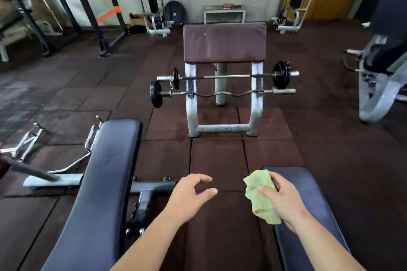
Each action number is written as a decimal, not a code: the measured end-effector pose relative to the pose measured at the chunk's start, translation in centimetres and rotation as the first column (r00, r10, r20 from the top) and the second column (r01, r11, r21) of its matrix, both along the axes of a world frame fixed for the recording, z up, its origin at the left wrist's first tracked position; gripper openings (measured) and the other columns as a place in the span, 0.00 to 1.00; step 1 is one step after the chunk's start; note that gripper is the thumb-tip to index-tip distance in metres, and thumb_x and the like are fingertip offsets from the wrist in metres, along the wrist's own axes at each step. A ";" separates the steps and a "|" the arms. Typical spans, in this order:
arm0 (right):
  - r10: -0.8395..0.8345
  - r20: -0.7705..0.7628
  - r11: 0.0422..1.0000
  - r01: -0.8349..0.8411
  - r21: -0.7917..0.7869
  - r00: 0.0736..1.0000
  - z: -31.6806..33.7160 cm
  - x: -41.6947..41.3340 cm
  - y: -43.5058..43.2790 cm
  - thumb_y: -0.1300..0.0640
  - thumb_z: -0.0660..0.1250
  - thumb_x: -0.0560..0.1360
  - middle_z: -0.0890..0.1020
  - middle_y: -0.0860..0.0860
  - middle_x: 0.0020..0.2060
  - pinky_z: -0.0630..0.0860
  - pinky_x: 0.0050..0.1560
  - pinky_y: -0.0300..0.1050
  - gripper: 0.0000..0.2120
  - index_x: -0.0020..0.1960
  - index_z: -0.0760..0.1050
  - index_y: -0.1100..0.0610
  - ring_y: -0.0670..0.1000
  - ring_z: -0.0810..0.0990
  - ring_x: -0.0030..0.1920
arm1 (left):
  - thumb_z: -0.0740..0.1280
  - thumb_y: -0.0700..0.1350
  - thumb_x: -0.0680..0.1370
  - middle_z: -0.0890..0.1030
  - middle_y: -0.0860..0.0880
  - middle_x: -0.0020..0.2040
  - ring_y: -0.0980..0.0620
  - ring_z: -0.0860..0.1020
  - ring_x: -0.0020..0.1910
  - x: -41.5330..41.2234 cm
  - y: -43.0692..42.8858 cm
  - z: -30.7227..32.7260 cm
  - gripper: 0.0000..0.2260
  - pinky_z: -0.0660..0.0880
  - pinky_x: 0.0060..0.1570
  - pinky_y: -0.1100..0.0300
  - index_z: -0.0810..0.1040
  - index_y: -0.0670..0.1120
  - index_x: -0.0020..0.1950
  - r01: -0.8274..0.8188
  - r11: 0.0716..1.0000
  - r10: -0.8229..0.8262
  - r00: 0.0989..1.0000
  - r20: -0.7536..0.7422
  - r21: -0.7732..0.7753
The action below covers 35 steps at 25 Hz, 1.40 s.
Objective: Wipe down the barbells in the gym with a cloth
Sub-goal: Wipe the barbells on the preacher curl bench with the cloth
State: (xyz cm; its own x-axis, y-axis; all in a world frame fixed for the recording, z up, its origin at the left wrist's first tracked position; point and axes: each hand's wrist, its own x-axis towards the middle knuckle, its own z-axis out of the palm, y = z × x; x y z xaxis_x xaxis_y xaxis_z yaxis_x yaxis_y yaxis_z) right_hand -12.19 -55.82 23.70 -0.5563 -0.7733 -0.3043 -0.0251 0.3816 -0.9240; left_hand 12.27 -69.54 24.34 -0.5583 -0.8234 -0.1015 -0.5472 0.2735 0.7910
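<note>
Near left of the curl stand [224, 43], a black padded bench [105, 171] runs toward us. Its steel foot [152, 186] juts into the walkway, and we judge it a trip hazard on the way forward. Well short of the stand, the left hand [189, 193] hovers with fingers spread and relaxed, holding nothing.

On the stand's front hooks rest two barbells, neither within reach yet. The straight barbell [226, 76] sits above, with a black plate at each end, and the curl bar [220, 94] sits just below it. The curl bar carries a plate [156, 94] only on its left end, while its right sleeve [284, 91] is bare. We think a hard wipe near the loaded end could tip or roll this bar off its hooks.

Further right, also well short of the stand, a bunched yellow-green striped cloth [259, 196] sits in the right hand [284, 198], with thumb and fingers curled round it. Its loose lower corner could snag on a collar or hook. Near right of the stand, a second padded bench [308, 193] narrows the path.
</note>
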 end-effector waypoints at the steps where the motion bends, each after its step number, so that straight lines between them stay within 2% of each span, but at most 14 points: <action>1: 0.007 0.002 1.000 -0.007 -0.009 1.000 0.6 -1.4 -1.9 0.63 0.74 0.75 0.88 0.43 0.51 0.82 0.55 0.49 0.18 0.59 0.81 0.44 0.45 0.87 0.51 | 0.71 0.62 0.71 0.80 0.65 0.53 0.63 0.74 0.58 -1.2 -1.6 0.8 0.14 0.70 0.59 0.66 0.79 0.64 0.55 -0.010 1.000 0.010 1.000 0.007 -0.014; 5: 0.006 -0.008 0.998 -0.006 -0.055 1.000 3.0 -7.1 -10.4 0.63 0.74 0.74 0.87 0.46 0.52 0.80 0.46 0.42 0.19 0.60 0.80 0.46 0.45 0.87 0.49 | 0.72 0.61 0.72 0.79 0.65 0.55 0.64 0.73 0.59 -5.6 -8.5 3.1 0.15 0.69 0.59 0.64 0.79 0.62 0.57 -0.055 0.998 0.055 0.998 -0.003 -0.037; 10: -0.031 0.029 0.996 0.033 -0.080 0.999 3.3 -9.9 -20.1 0.69 0.71 0.74 0.87 0.48 0.49 0.82 0.34 0.41 0.21 0.60 0.79 0.48 0.43 0.88 0.41 | 0.72 0.61 0.71 0.80 0.65 0.54 0.66 0.74 0.58 -8.2 -18.1 2.7 0.15 0.68 0.57 0.67 0.80 0.61 0.57 -0.077 0.996 0.076 0.997 -0.022 -0.035; 14: -0.128 0.008 0.990 0.128 -0.053 0.992 2.1 -12.0 -27.9 0.69 0.71 0.73 0.88 0.48 0.49 0.85 0.40 0.52 0.24 0.63 0.79 0.48 0.50 0.89 0.43 | 0.72 0.61 0.70 0.81 0.65 0.54 0.64 0.74 0.59 -10.8 -28.3 1.4 0.16 0.68 0.57 0.67 0.81 0.61 0.56 -0.032 0.999 0.032 0.998 -0.055 -0.004; 17: -0.212 0.011 0.976 0.213 -0.050 0.977 2.0 -13.4 -34.1 0.68 0.72 0.73 0.89 0.49 0.49 0.86 0.42 0.54 0.23 0.63 0.79 0.48 0.53 0.89 0.45 | 0.72 0.63 0.69 0.82 0.65 0.53 0.64 0.76 0.58 -12.6 -36.9 1.4 0.16 0.71 0.59 0.64 0.81 0.62 0.55 0.019 1.000 -0.019 0.996 -0.084 0.001; 21: -0.304 0.023 0.950 0.305 -0.066 0.952 1.9 -15.0 -40.9 0.67 0.72 0.74 0.89 0.50 0.50 0.86 0.48 0.56 0.21 0.64 0.80 0.52 0.53 0.89 0.47 | 0.75 0.56 0.71 0.82 0.64 0.51 0.63 0.76 0.56 -14.6 -45.8 2.3 0.11 0.68 0.54 0.72 0.82 0.60 0.53 0.046 0.999 -0.046 0.994 -0.102 0.000; 23: -0.331 0.038 0.940 0.333 -0.075 0.943 1.7 -16.0 -44.2 0.67 0.72 0.74 0.88 0.51 0.50 0.85 0.49 0.56 0.19 0.62 0.81 0.51 0.54 0.88 0.49 | 0.75 0.56 0.71 0.82 0.64 0.51 0.62 0.76 0.56 -15.9 -49.8 2.2 0.10 0.69 0.55 0.69 0.81 0.61 0.52 0.064 0.998 -0.063 0.992 -0.109 0.005; 28: -0.319 0.046 0.944 0.322 -0.069 0.947 0.0 -21.5 -52.1 0.66 0.74 0.74 0.88 0.51 0.52 0.84 0.54 0.64 0.20 0.62 0.81 0.50 0.55 0.88 0.51 | 0.74 0.57 0.71 0.82 0.64 0.52 0.64 0.76 0.57 -21.5 -57.9 0.7 0.11 0.71 0.57 0.63 0.82 0.60 0.53 0.053 0.999 -0.051 0.994 -0.101 0.009; 31: -0.267 0.040 0.961 0.269 -0.059 0.963 -1.9 -26.4 -58.0 0.64 0.74 0.73 0.88 0.49 0.53 0.84 0.55 0.62 0.21 0.64 0.80 0.49 0.54 0.88 0.53 | 0.74 0.56 0.72 0.82 0.64 0.53 0.66 0.75 0.57 -26.1 -62.6 -0.7 0.11 0.70 0.58 0.64 0.82 0.59 0.54 0.042 0.999 -0.041 0.997 -0.070 0.021; 35: -0.196 0.054 0.979 0.199 -0.053 0.979 -3.4 -32.6 -66.4 0.67 0.74 0.74 0.88 0.47 0.52 0.82 0.50 0.49 0.22 0.63 0.79 0.48 0.49 0.88 0.51 | 0.75 0.55 0.72 0.82 0.63 0.52 0.64 0.77 0.57 -32.0 -68.7 -1.6 0.11 0.72 0.60 0.61 0.82 0.58 0.53 -0.049 0.999 0.050 0.998 -0.044 0.017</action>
State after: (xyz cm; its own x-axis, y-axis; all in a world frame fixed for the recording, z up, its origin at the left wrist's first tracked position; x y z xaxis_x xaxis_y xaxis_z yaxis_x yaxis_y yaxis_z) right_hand -44.80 -122.25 20.31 -0.6856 -0.6668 -0.2922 0.0905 0.3202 -0.9430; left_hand -19.74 -138.25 22.73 -0.5211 -0.8486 -0.0912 -0.5242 0.2338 0.8189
